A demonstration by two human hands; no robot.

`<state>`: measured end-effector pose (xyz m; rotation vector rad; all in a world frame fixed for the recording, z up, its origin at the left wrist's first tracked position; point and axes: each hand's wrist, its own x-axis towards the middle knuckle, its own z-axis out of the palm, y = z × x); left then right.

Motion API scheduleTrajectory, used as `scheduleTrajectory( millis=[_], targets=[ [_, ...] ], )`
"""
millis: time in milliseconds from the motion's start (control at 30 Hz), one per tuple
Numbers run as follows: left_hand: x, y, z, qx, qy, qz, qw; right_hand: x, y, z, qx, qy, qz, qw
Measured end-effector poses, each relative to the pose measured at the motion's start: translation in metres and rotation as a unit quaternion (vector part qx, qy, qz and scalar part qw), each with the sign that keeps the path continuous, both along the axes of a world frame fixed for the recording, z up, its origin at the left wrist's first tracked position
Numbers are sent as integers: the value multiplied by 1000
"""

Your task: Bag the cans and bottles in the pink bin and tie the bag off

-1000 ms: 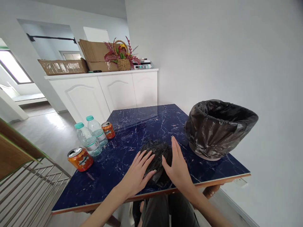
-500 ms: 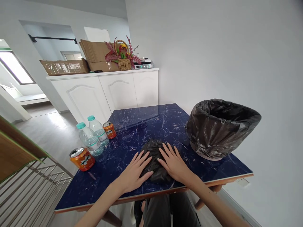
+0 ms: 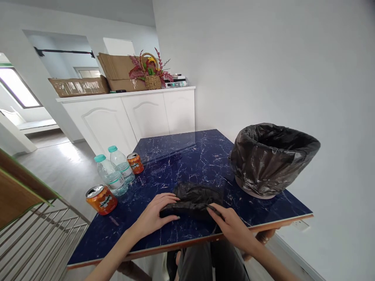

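At the table's [image 3: 181, 156] six o'clock, left hand [image 3: 154, 210], half open, touches black bag [image 3: 195, 197]; right hand [image 3: 231, 223] pinches its edge. Apparently folding; next move calls for even creasing.

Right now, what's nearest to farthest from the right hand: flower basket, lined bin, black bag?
Head view, from the right hand:
1. Black bag, in its grip.
2. Lined bin, off to the right.
3. Flower basket, on the far cabinet.
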<state>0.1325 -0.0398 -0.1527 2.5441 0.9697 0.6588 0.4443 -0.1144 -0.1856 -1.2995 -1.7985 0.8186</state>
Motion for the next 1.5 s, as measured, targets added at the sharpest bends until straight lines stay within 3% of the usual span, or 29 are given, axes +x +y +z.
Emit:
scheduleTrajectory(
  millis=[100, 200, 233, 300, 367, 433, 533, 600, 867, 1300, 1500],
  targets=[
    [15, 1, -5, -34, -39, 61, 997, 6, 3, 1, 3, 43, -93, 995],
    [32, 2, -12, -58, -52, 156, 985, 0, 1, 1, 117, 1, -200, 973],
    [36, 2, -14, -47, -59, 182, 980, -4, 0, 2, 169, -29, -208, 963],
    [43, 3, -15, 33, -75, 213, 974, -15, -2, 2, 254, -99, -164, 948],
    [49, 2, -11, 154, -75, 194, 966, -26, -1, -1, 284, -161, -86, 941],
    [54, 0, -5, 229, -40, 120, 965, -33, 6, -6, 276, -210, -37, 937],
    [63, -1, 0, 214, 46, -4, 976, -36, 27, -17, 241, -258, -2, 936],
    [66, 3, -3, 184, 97, -33, 978, -34, 43, -21, 222, -278, 16, 935],
    [39, 24, -35, 142, 163, -26, 976, -13, 71, -23, 164, -299, 46, 939],
    [31, 25, -44, 143, 160, -16, 977, -10, 72, -31, 161, -294, 54, 941],
    [32, 25, -45, 146, 166, -16, 975, -10, 73, -23, 148, -320, 62, 934]
  ],
)
